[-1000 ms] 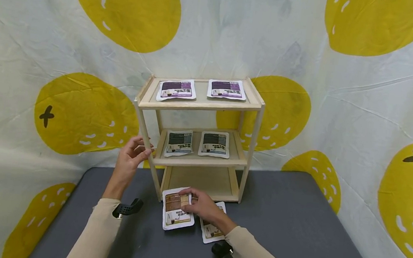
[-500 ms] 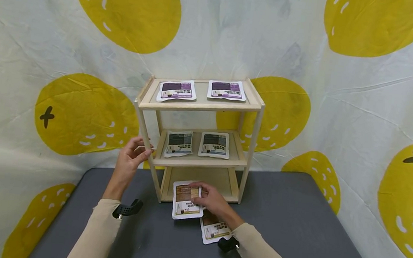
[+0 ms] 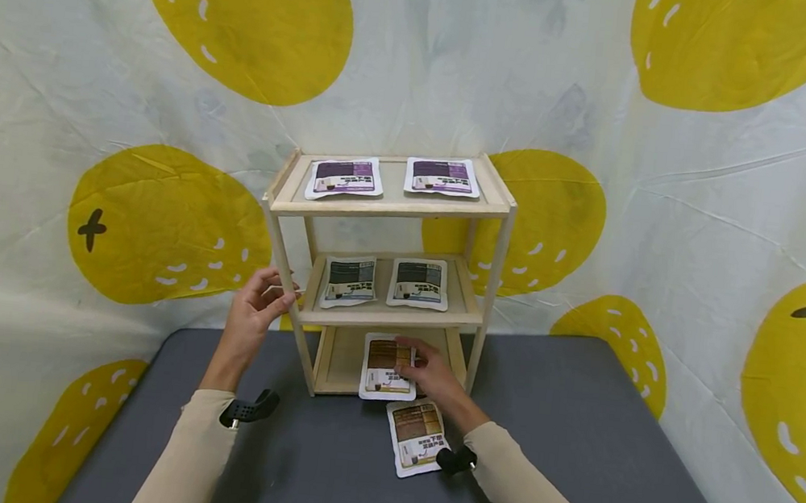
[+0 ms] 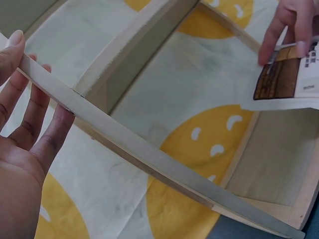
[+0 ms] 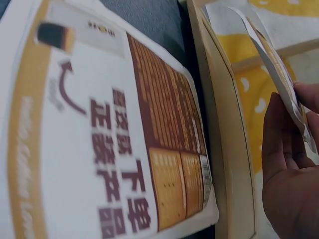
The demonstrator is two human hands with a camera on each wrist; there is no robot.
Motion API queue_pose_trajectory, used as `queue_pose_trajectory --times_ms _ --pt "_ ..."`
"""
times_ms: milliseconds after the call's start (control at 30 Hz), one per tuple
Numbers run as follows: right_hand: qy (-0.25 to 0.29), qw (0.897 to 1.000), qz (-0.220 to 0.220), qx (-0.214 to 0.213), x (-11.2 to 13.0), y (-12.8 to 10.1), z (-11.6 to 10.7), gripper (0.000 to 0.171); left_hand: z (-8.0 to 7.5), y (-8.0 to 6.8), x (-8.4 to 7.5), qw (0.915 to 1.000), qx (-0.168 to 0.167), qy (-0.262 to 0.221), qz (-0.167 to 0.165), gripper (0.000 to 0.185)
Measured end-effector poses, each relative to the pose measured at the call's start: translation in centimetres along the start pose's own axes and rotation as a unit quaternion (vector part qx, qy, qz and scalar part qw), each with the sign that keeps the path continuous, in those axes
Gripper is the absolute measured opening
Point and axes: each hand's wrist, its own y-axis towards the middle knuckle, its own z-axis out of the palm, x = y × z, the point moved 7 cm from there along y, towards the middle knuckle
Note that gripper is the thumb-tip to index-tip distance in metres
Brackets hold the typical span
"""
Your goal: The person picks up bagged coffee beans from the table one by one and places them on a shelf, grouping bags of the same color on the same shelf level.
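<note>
My left hand (image 3: 257, 302) grips the left front post (image 4: 124, 137) of a small three-tier wooden shelf (image 3: 382, 321), thumb on one side and fingers on the other. My right hand (image 3: 432, 374) pinches the right edge of a flat white coffee packet (image 3: 379, 360) with a brown print. That packet overlaps the front of the bottom tier in the head view; in the right wrist view it stands tilted between thumb and fingers. A second brown coffee packet (image 3: 417, 433) lies on the dark table below the right wrist and fills much of the right wrist view.
Two purple packets (image 3: 345, 177) lie on the top tier. On the middle tier are two dark grey-green packets (image 3: 349, 280). The grey table (image 3: 537, 443) extends round the shelf, and a cloth with yellow fruit (image 3: 559, 222) hangs behind.
My right hand has carried the brown coffee packet forward and to the right, from the table up to the bottom tier, uncovering the second packet. The left hand has stayed on the post.
</note>
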Motion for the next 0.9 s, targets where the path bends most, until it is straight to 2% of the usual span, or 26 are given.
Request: queue_pose_trajectory --times_ms 167,300,700,900 --pt "-0.015 1.000 -0.003 -0.027 0.6 0.0 -1.1 0.057 0.0 0.0 0.1 1.0000 -0.001 0.003 -0.002 0.036" --pt "-0.032 0.999 0.006 -0.040 -0.6 0.7 -1.7 0.063 0.0 0.0 0.0 1.0000 0.000 0.005 -0.004 0.037" --pt "-0.038 0.997 0.040 -0.054 -1.6 1.2 -2.3 0.071 0.0 0.1 0.2 1.0000 0.005 0.005 -0.006 0.046" --pt "-0.049 0.996 0.055 -0.046 -2.1 1.5 -2.2 0.076 0.0 0.0 0.1 0.9999 0.002 0.007 -0.008 0.044"
